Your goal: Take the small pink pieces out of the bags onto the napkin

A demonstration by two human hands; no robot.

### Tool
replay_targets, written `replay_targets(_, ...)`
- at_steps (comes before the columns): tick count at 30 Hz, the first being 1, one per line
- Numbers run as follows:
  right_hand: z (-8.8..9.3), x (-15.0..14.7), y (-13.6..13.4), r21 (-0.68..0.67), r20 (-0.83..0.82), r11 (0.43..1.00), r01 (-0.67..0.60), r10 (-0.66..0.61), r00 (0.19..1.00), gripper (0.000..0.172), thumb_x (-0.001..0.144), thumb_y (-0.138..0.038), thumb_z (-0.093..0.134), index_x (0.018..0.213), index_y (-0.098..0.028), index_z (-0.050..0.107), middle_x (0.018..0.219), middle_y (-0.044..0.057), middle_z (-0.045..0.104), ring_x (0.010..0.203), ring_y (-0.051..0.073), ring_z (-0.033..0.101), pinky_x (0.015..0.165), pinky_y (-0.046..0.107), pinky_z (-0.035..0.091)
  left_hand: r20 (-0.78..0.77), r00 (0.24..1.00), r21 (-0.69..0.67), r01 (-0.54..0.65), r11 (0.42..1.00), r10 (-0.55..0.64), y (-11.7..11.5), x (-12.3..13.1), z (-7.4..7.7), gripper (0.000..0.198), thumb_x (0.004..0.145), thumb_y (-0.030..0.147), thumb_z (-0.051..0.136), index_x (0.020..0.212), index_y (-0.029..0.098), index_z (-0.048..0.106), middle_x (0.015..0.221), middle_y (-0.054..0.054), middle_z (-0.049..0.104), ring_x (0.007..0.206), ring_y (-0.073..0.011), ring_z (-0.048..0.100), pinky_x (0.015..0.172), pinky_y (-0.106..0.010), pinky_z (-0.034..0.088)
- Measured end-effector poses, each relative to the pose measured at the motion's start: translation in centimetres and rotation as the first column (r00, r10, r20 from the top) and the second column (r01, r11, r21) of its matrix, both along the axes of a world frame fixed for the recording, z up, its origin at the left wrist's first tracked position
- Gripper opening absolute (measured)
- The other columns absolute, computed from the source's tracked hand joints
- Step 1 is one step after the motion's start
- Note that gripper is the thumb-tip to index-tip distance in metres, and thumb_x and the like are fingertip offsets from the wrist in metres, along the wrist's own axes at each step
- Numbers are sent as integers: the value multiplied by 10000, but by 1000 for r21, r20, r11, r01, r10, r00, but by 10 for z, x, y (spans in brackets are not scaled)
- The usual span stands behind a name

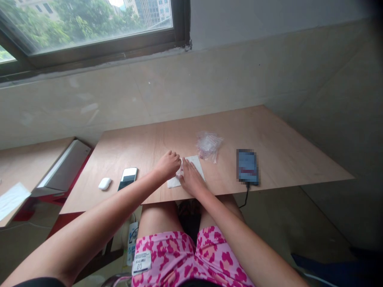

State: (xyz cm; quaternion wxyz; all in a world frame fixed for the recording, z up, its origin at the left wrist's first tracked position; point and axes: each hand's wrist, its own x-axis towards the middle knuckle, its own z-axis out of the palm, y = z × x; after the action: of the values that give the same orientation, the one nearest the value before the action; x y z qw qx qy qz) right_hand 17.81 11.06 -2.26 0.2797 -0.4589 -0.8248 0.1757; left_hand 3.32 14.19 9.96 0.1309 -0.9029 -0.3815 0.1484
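A white sheet of paper (196,167) lies on the wooden table (269,135) near its front edge. My left hand (168,164) is curled into a loose fist at the paper's left corner, fingertips pinched on something small I cannot make out. My right hand (190,178) rests flat on the paper, fingers stretched forward and pressing it down. The two hands touch each other over the paper. A crumpled clear plastic bag (208,145) sits just behind and to the right of the paper.
A phone (128,177) and a white earbud case (104,183) lie left of my hands. A second phone (247,166) with a cable plugged in lies to the right. A white box (64,167) sits on a lower surface at left. Wall and window stand behind the table.
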Motion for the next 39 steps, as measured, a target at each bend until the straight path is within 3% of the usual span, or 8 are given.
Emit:
replay_targets(11,3,2,-1,0,-23,1000,0,0,1000,822,889,-132,473,1610,-39,88,1614,261,310,1533,308,255,1247,532,261,1,1000,-39,-20,999,20,5,-4,-6,540,791,607,764,983,103,733,955,-158,711,912,-306,621,789,-383,355)
replay_targets(16,4,3,-2,1,-39,1000,8,-8,999,828,888,-135,468,1613,-51,75,1613,253,316,1539,300,239,1246,533,265,23,999,-32,-27,999,28,8,-13,-9,416,807,478,796,1014,127,709,1002,-133,706,936,-293,625,796,-374,374)
replay_targets(23,6,4,-3,-2,-40,1000,-1,1,999,834,892,-141,479,1615,-62,71,1633,237,284,1552,290,200,1255,523,250,25,999,-48,-46,998,47,11,-14,-6,510,717,481,867,1053,144,684,1031,-135,694,940,-299,623,801,-371,381)
replay_targets(28,4,4,-2,-12,-61,1000,0,-1,998,859,878,-118,476,1622,-95,47,1632,223,296,1549,284,214,1244,544,266,16,1000,-19,3,1000,-3,8,-8,-4,322,781,326,831,1022,157,700,1021,-131,698,976,-292,612,834,-376,362)
replay_targets(32,3,4,-2,-1,-72,1000,5,-5,997,880,860,-104,489,1624,-102,52,1627,222,307,1540,293,238,1239,547,280,56,998,-42,17,999,-15,5,-8,-3,298,792,280,809,1036,147,700,1021,-140,695,999,-297,614,853,-387,366)
replay_targets(36,6,4,-3,-9,-79,1000,1,-1,997,860,879,-115,481,1625,-95,54,1620,232,316,1538,291,244,1237,545,283,240,962,-154,-98,983,134,8,-19,0,378,813,312,790,1142,157,685,1063,-123,717,1015,-291,646,897,-400,413)
replay_targets(37,6,4,-3,-11,-82,1000,1,-2,997,852,886,-122,481,1624,-91,57,1618,236,315,1537,292,247,1236,545,285,334,919,-220,-138,966,207,9,-23,0,415,827,331,776,1191,164,672,1087,-118,722,1016,-281,657,902,-397,433)
replay_targets(39,7,5,-3,-10,-87,1000,7,-8,996,842,891,-131,483,1623,-80,69,1618,242,311,1535,296,250,1236,540,290,526,760,-399,-176,900,381,9,-33,0,485,848,371,749,1277,174,637,1137,-112,726,1034,-259,672,911,-383,473)
